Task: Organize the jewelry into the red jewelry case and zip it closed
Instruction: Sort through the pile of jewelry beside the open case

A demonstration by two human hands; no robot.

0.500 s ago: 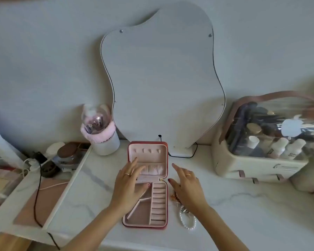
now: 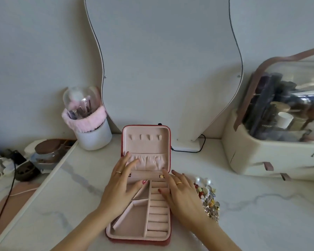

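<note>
Head view: mirror (image 2: pixel 163 69) behind open red jewelry case (image 2: pixel 145 178).

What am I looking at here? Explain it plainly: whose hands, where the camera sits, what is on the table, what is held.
There is no machine. A person wears a camera on the head, looking down at their own hands. The left hand and right hand rest with relaxed fingers on an open red jewelry case with a pink lining; neither holds anything. The case lies on a white marble table, its compartments empty. A pile of jewelry lies just right of the case. Behind stand a mirror, a brush holder and a cosmetics box.
</note>
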